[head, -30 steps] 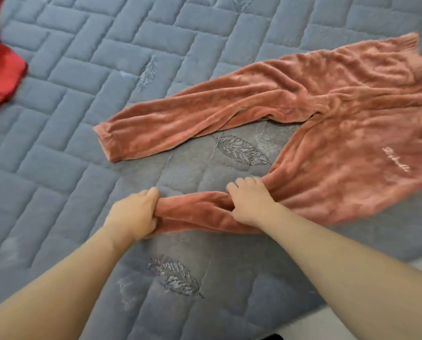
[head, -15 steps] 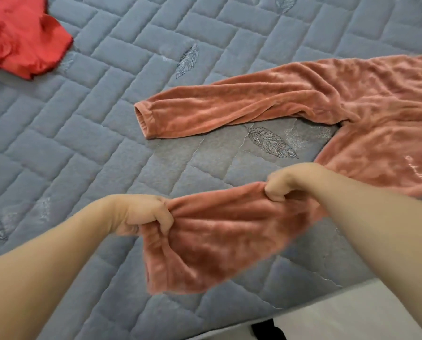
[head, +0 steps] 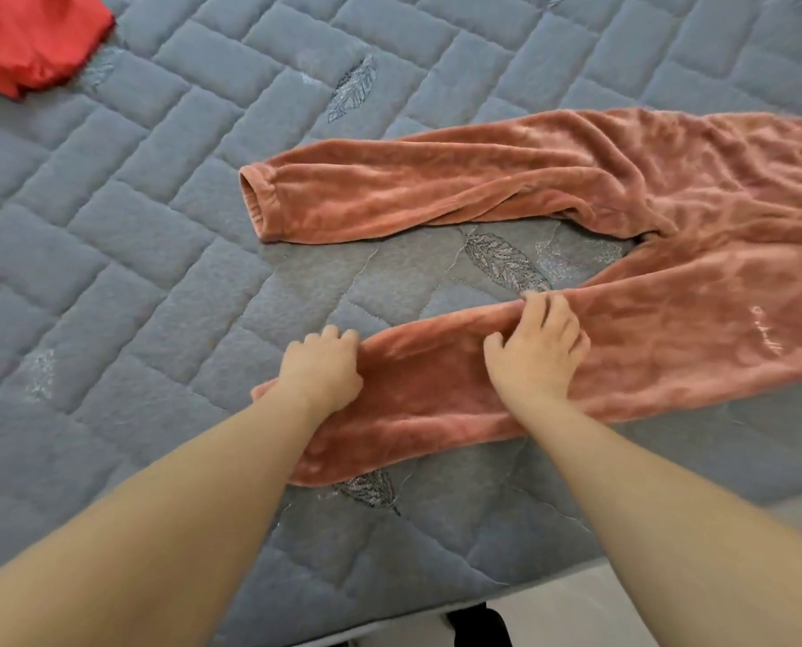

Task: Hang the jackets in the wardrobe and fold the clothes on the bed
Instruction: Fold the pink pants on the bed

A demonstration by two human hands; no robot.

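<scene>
While both hands, left hand [head: 322, 368] and right hand [head: 536, 354], grip the unfolded pink trousers [head: 599, 273] at six o'clock, a red garment [head: 30, 35] waits unfolded at ten o'clock.

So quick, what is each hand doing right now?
Left hand: fingers curled on the near leg of the pink trousers.
Right hand: fingers pinch that leg's upper edge.

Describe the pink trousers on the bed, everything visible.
The pink trousers look like plush, velvety fleece, lying flat on the grey quilted bed cover, legs spread in a V. The far leg ends in a gathered cuff; pale script marks the near thigh. The left hand and right hand grip the near leg.
</scene>
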